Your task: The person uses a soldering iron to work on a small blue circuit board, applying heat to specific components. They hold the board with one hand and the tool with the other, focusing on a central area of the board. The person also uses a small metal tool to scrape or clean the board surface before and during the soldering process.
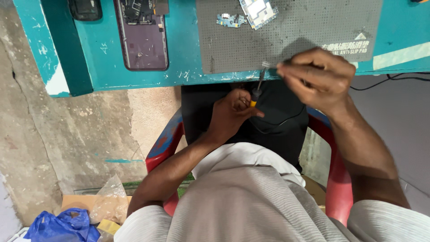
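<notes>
Left hand: The left hand (233, 112) was curled shut around the handle of a small screwdriver (257, 89), down by the lap and just under the table edge.
Screwdriver: It had a dark handle with a yellow band. Its thin metal tip pointed up toward the right hand.
Right hand: The right hand (316, 74) was pinched almost closed at the near edge of the grey mat (291, 40). The fingertips seemed to nip a tiny pale bit, next to the screwdriver tip. It was too small and blurry to name.
Work done: An open phone (142, 38) lay on the teal table (183, 49) with its back off and its insides showing. Two small circuit boards (257, 11) lay on the mat, well apart from the phone. So the phone looked already taken apart.
Work left: The boards were not in the phone, and the phone was not closed up.
Edges: Both hands were right at the front edge of the table. A tiny part could easily drop off there.
Room to move: The middle of the mat was bare. Under the table it was tight, with the red chair (336, 188) arms on both sides. A black cable (389, 78) hung near the right hand.
</notes>
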